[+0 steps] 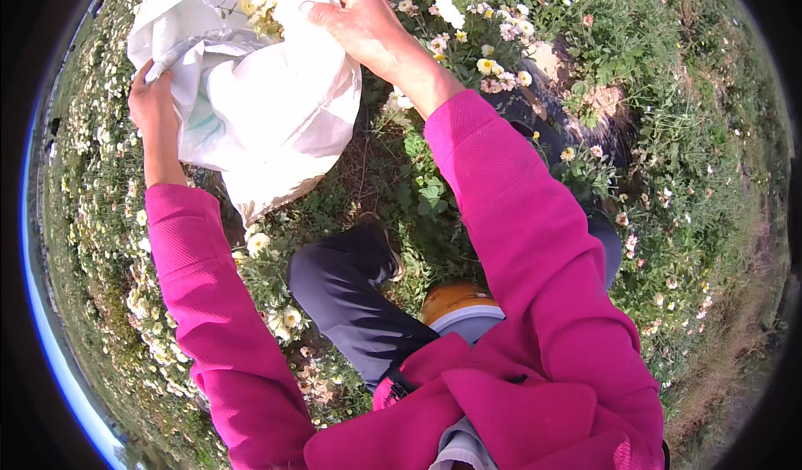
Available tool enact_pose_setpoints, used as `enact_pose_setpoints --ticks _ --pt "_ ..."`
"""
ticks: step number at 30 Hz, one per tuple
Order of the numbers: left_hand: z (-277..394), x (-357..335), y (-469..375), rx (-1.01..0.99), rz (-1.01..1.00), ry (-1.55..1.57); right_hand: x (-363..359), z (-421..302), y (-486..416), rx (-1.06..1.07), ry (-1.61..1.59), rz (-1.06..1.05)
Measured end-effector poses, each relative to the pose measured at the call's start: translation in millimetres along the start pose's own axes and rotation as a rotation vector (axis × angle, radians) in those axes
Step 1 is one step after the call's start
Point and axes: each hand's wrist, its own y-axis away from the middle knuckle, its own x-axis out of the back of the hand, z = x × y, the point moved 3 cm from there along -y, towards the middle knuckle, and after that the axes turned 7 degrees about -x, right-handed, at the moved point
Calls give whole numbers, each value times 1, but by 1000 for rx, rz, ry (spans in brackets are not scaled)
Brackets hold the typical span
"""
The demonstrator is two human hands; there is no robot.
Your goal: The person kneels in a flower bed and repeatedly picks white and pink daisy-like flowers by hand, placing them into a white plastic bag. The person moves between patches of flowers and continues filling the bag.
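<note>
A white woven sack (276, 106) hangs from both my hands at the upper left, its mouth partly spread. My left hand (154, 97) pinches the folded rim on the left side. At the top, my right hand (357, 22) grips the other side of the rim, thumb lying over the bright fabric. Several pale yellow flower heads (266, 19) with a bit of stem show inside the mouth. How full the sack is cannot be seen.
Flowering plants with white, yellow and pink blooms (495, 66) grow all around. A yellow and grey rounded object (460, 307) is by my legs. Behind my right forearm lies a dark, sunlit sheet-like surface (545, 94), partly hidden by leaves. My shoe (391, 254) rests among low greenery.
</note>
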Motion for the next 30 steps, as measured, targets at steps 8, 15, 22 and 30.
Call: enact_pose_setpoints --ticks 8,15,22,30 --pt "-47 -41 -38 129 -261 87 156 67 17 -602 232 -502" --pt "56 -129 167 -19 -142 201 197 197 169 -177 1254 -929" --pt "78 -275 398 268 -825 625 199 195 185 -73 1339 -1123" --pt "119 -343 461 377 -1471 601 245 136 212 -294 1355 -1025"
